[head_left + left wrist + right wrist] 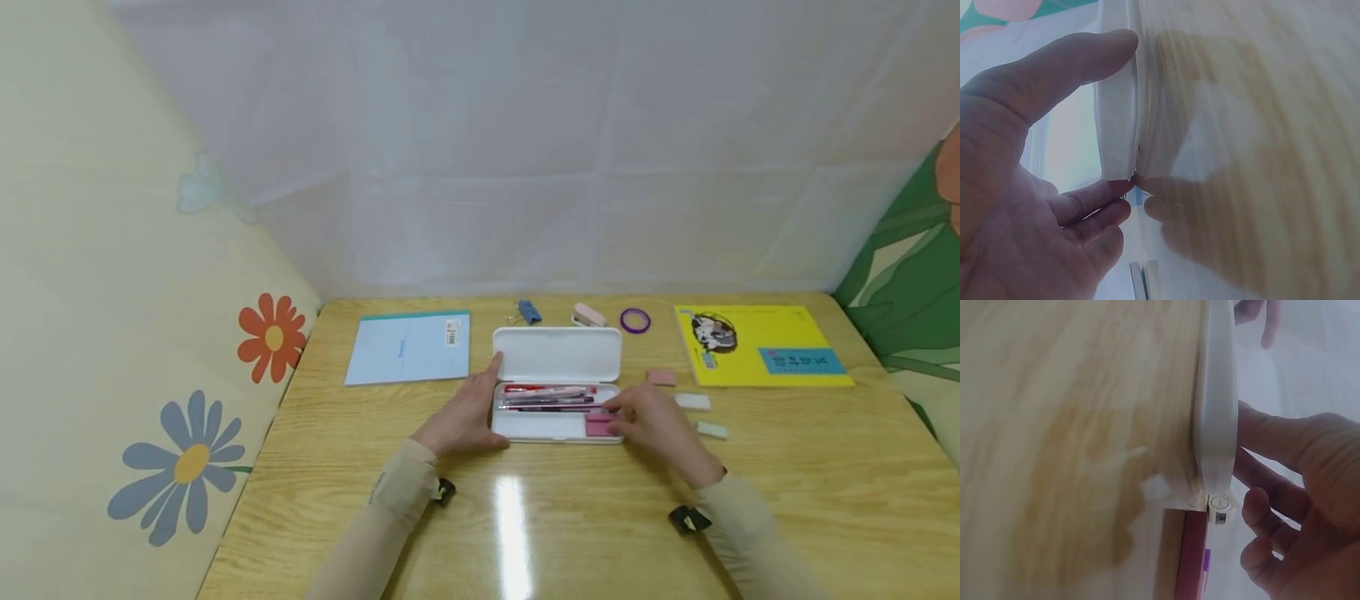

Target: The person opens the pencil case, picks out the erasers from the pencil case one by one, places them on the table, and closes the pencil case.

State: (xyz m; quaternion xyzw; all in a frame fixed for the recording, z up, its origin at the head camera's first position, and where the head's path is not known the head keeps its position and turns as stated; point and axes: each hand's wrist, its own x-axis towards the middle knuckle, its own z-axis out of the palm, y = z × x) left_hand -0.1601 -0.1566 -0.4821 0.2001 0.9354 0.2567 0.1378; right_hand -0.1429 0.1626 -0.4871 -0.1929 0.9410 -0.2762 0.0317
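Step looks like packing: pink rectangular block (pixel 597 427) sits in open white rectangular pencil case (pixel 536 427), centre frame, front compartment, right end. Right hand (pixel 660 423): thumb and finger at block, can't tell if clamped. Left hand (pixel 468 415): thumb and fingers apart, touching case's left end. Next probably calls for a clean release, clear of the slim multicoloured pens (pixel 555 392).

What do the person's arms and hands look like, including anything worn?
The left hand and right hand are ungloved. The left sleeve and right sleeve are long and beige; faint dark marks, unreadable, show on the left one. Small black devices sit at the left wrist and right wrist.
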